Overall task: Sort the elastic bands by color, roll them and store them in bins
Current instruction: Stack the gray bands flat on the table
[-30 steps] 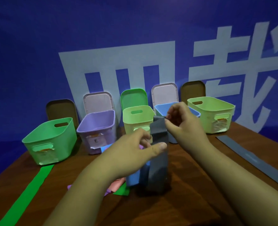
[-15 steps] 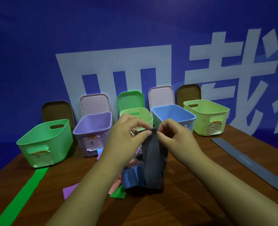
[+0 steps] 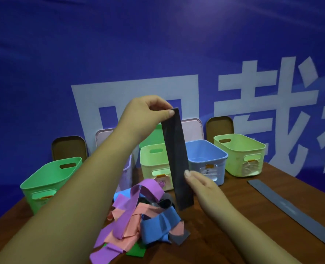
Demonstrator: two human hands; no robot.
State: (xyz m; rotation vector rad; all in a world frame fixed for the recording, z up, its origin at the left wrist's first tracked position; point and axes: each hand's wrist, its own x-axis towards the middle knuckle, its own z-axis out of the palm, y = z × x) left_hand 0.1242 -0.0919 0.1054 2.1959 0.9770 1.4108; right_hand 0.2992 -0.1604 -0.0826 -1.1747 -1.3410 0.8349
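A dark grey elastic band [image 3: 176, 159] hangs straight down above the table. My left hand [image 3: 148, 113] pinches its top end high up. My right hand [image 3: 201, 185] grips its right edge near the lower end. Below lies a tangled pile of bands [image 3: 140, 216] in purple, pink, blue, grey and green. Behind it stands a row of bins: a green bin [image 3: 49, 180], a purple bin [image 3: 127, 172] mostly hidden by my left arm, a light green bin [image 3: 152, 161], a blue bin [image 3: 209, 159] and a yellow-green bin [image 3: 241, 153].
A second grey band [image 3: 295, 212] lies flat on the right of the wooden table [image 3: 224, 235]. Several bin lids lean against the blue banner behind the bins, among them a brown lid [image 3: 68, 147].
My left hand has lifted the grey band's top end upward and the band now hangs stretched out. My right hand slid down to its lower part. The view tilted upward.
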